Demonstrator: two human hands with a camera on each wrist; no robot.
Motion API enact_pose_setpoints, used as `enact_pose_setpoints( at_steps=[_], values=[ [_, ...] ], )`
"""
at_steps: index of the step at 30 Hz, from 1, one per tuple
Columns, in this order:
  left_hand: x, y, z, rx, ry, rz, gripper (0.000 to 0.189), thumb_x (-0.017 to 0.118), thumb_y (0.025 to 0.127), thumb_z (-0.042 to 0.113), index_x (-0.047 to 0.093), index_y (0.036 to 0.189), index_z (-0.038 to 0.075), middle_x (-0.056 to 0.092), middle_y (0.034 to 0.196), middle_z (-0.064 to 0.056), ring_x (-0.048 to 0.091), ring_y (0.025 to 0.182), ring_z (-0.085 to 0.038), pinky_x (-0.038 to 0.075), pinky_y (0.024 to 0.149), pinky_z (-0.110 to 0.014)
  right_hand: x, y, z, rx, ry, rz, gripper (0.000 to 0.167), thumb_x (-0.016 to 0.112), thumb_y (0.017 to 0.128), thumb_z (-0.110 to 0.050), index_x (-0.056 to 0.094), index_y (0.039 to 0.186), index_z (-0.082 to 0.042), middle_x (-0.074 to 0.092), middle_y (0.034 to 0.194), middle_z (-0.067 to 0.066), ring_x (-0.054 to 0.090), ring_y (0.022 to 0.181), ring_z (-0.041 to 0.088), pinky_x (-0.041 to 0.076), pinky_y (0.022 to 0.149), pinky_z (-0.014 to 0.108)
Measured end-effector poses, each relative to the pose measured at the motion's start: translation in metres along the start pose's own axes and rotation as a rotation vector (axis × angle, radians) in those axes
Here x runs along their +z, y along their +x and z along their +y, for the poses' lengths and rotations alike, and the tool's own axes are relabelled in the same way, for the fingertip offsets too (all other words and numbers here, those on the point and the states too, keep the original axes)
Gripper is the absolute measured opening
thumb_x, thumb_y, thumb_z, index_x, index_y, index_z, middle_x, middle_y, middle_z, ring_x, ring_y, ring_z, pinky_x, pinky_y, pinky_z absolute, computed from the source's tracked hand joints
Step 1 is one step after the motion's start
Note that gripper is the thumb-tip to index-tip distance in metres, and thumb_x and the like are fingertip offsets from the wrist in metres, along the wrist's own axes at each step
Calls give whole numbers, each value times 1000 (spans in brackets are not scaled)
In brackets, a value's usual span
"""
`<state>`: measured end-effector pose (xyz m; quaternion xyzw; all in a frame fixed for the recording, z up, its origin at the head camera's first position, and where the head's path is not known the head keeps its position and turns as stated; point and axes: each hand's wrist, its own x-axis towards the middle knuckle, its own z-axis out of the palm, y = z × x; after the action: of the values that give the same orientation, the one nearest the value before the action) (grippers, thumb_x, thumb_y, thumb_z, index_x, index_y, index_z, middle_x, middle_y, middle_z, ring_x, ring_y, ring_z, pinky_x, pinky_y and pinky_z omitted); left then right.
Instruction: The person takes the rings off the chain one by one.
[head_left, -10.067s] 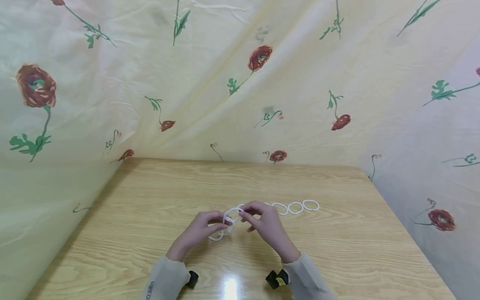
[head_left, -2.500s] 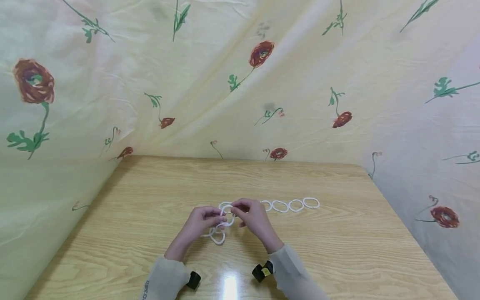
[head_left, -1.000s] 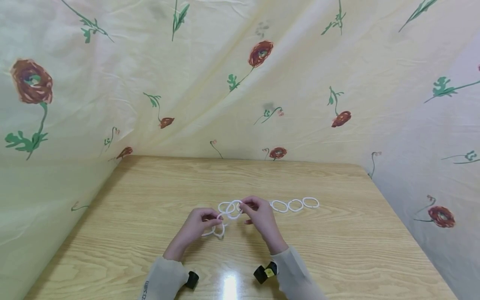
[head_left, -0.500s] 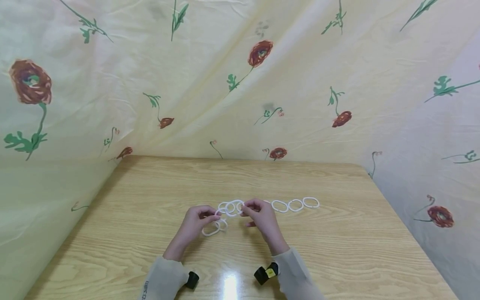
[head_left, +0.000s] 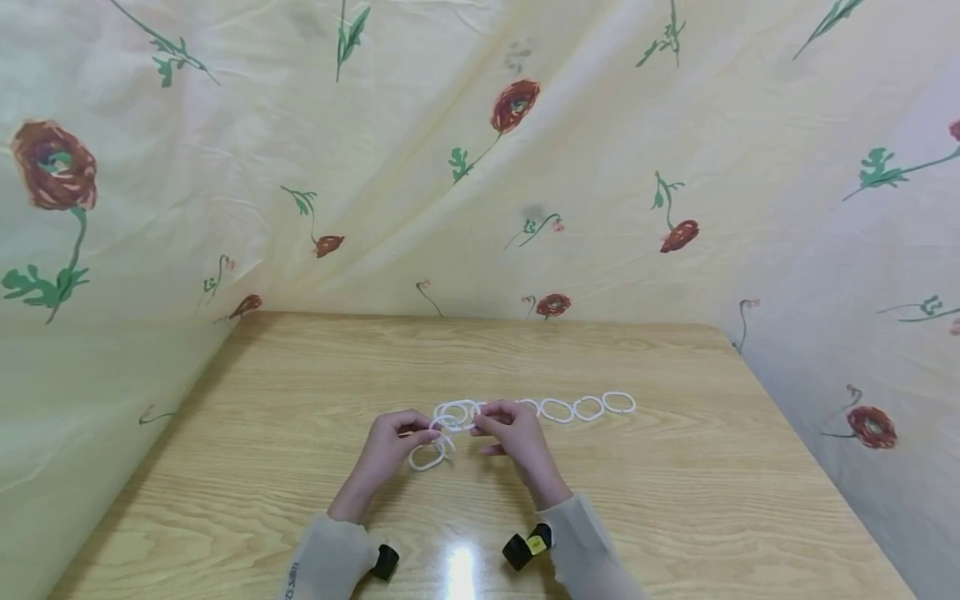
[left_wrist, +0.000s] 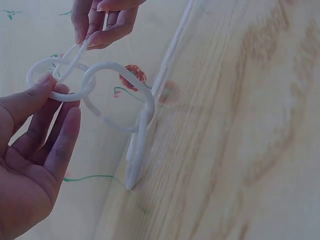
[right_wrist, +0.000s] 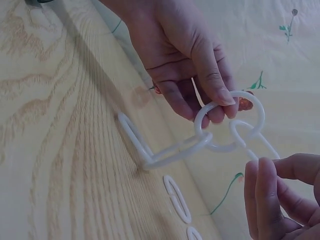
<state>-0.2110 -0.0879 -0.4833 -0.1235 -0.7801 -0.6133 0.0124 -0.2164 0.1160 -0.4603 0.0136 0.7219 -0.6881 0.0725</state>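
Note:
My left hand (head_left: 392,450) pinches one white oval link (left_wrist: 75,97) between thumb and fingertips. Hooked through it, a second link (left_wrist: 120,69) hangs tilted in the left wrist view. From that one a lower link (left_wrist: 140,150) reaches down at the table; whether it rests there I cannot tell. My right hand (right_wrist: 275,195) pinches another white link (right_wrist: 237,135), which passes through the left hand's link. In the head view the right hand (head_left: 521,440) stands just right of the left, and its fingers partly cover the links.
Several loose white links lie in a row on the wooden table (head_left: 675,475), to the right of the hands, ending with the rightmost link (head_left: 619,392). Floral cloth (head_left: 420,167) hangs behind and at both sides. Black wrist cameras (head_left: 385,562) sit at the sleeves.
Over the last seconds, the right hand draws away rightward, then comes slightly back toward the left hand. The hanging links swing and settle below the left hand. The loose row stays put.

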Motion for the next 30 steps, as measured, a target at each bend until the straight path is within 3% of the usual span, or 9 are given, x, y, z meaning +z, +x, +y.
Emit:
enact_pose_setpoints(
  at_steps=[8,30],
  values=[
    [0,-1,1,16,-4,-3,14,72,83,5,71,91,-6,72,94,-23,64,80,3,55,79,-15,3,-1,2,26,53,-11,18,63,90,-1,62,103,11,73,86,8,69,72,9,56,52,20],
    [1,-2,0,38,-15,-16,10,72,83,5,72,88,-4,72,91,-16,62,81,1,57,78,-19,5,0,8,114,212,4,20,63,91,-4,62,108,7,69,84,-1,68,73,7,56,56,18]
  ],
)
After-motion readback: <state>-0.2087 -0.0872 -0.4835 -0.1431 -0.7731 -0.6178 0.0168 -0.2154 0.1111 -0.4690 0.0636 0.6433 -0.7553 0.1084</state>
